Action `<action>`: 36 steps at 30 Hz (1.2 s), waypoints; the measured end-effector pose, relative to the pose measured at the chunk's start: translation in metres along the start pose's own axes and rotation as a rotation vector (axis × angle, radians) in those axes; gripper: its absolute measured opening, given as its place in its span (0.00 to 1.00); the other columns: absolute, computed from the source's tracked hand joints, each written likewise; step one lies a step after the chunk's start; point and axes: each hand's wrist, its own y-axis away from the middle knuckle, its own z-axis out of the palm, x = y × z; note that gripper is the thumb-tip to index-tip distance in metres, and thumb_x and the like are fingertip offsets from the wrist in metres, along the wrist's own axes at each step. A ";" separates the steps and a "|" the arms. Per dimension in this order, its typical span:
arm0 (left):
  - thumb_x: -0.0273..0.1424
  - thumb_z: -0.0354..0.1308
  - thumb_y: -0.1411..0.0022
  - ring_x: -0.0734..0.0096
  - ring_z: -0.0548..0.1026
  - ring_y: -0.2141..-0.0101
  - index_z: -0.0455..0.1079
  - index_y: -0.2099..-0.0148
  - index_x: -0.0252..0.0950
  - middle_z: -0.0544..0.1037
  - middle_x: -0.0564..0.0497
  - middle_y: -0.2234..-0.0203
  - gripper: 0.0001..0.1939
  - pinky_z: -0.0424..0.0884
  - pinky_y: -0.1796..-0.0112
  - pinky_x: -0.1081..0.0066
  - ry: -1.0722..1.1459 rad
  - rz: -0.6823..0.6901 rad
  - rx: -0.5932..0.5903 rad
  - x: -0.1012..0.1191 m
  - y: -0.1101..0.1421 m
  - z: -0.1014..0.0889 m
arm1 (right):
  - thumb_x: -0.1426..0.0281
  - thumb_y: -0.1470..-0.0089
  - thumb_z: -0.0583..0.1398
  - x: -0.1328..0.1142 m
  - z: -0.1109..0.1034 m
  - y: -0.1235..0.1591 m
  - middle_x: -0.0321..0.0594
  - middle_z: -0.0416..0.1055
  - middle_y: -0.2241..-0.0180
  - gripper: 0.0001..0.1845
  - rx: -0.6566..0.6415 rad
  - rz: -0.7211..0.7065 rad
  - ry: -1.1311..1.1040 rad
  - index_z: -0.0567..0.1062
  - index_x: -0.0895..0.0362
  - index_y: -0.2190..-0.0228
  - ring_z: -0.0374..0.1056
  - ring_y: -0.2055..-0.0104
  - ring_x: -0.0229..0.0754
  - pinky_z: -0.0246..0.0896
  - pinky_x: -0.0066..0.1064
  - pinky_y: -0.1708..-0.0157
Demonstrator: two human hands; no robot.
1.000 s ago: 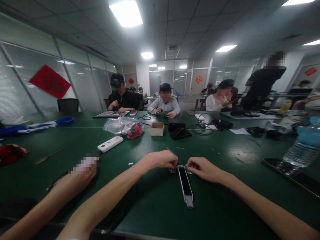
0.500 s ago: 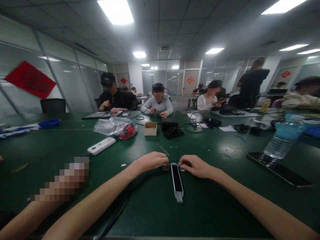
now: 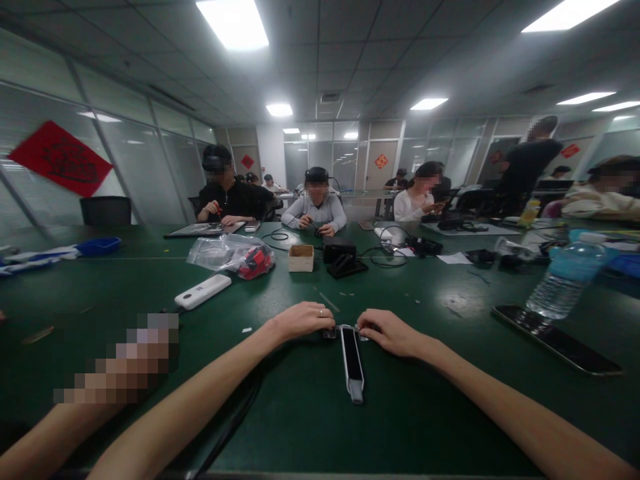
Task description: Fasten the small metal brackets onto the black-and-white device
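Note:
My left hand [image 3: 306, 317], with a ring on one finger, is closed, its fingertips pinched down on a small dark, shiny piece [image 3: 329, 333]. On the other side, my right hand [image 3: 393, 331] is closed with the thumb and fingers on a small clear-looking piece [image 3: 363, 337]. Between them lies a slim, long device [image 3: 353, 360] with a black face, white edges and a grey end towards me. Both small pieces sit beside its far end; whether they are joined to it I cannot tell.
Another person's forearm [image 3: 55, 433], its hand blurred out, reaches in at left near a white power bank [image 3: 203, 292]. Ahead are a plastic bag with red items [image 3: 227, 257], an open cardboard box [image 3: 301, 259] and a black stand [image 3: 347, 265]. A water bottle [image 3: 557, 293] and phone [image 3: 555, 340] are right.
The slim device and both small pieces have shifted slightly left, and my hands moved with them. In the background, a standing person has moved to the right.

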 end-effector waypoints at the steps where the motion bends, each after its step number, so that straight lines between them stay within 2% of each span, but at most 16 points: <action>1: 0.24 0.46 0.35 0.72 0.69 0.61 0.67 0.55 0.36 0.73 0.47 0.59 0.10 0.63 0.59 0.74 0.011 0.004 -0.002 0.000 0.000 -0.002 | 0.69 0.43 0.53 0.000 0.000 0.000 0.38 0.67 0.65 0.08 0.004 -0.005 0.003 0.71 0.57 0.64 0.63 0.64 0.39 0.60 0.31 0.64; 9: 0.25 0.43 0.33 0.72 0.68 0.63 0.69 0.59 0.36 0.75 0.48 0.63 0.12 0.62 0.60 0.75 0.145 0.018 0.029 0.000 -0.001 -0.008 | 0.70 0.43 0.53 0.004 0.004 -0.003 0.39 0.67 0.65 0.08 0.052 -0.060 0.017 0.71 0.57 0.65 0.64 0.64 0.39 0.60 0.31 0.63; 15: 0.33 0.47 0.34 0.72 0.69 0.65 0.70 0.62 0.36 0.75 0.51 0.67 0.12 0.62 0.62 0.75 0.253 -0.094 0.087 -0.002 0.000 -0.006 | 0.69 0.43 0.53 0.008 0.008 -0.004 0.39 0.67 0.65 0.07 0.061 -0.076 -0.008 0.71 0.57 0.66 0.64 0.64 0.39 0.61 0.32 0.63; 20: 0.35 0.42 0.32 0.71 0.69 0.65 0.70 0.62 0.38 0.74 0.51 0.67 0.15 0.62 0.62 0.72 0.015 -0.082 0.108 0.003 0.002 -0.005 | 0.68 0.43 0.53 0.008 0.008 -0.003 0.39 0.67 0.65 0.08 0.045 -0.017 -0.051 0.71 0.57 0.65 0.64 0.64 0.40 0.62 0.32 0.64; 24: 0.33 0.46 0.33 0.72 0.69 0.68 0.68 0.63 0.36 0.74 0.51 0.69 0.12 0.61 0.66 0.72 -0.137 -0.065 0.140 0.001 0.004 0.005 | 0.68 0.43 0.53 0.004 0.007 -0.002 0.40 0.67 0.64 0.08 0.043 0.004 -0.056 0.70 0.57 0.65 0.64 0.64 0.40 0.62 0.32 0.65; 29: 0.34 0.46 0.33 0.73 0.69 0.71 0.67 0.62 0.35 0.74 0.51 0.70 0.11 0.59 0.71 0.71 -0.179 0.009 0.125 0.001 0.005 0.012 | 0.70 0.43 0.52 0.001 0.007 -0.003 0.41 0.67 0.65 0.08 0.048 -0.016 -0.023 0.70 0.57 0.66 0.64 0.65 0.40 0.62 0.33 0.64; 36: 0.38 0.46 0.33 0.75 0.70 0.71 0.67 0.61 0.37 0.75 0.52 0.68 0.12 0.60 0.72 0.73 -0.119 0.093 0.123 0.018 -0.007 0.005 | 0.69 0.42 0.51 0.008 0.007 -0.004 0.41 0.68 0.66 0.10 0.040 -0.126 0.033 0.71 0.57 0.66 0.64 0.64 0.40 0.61 0.32 0.63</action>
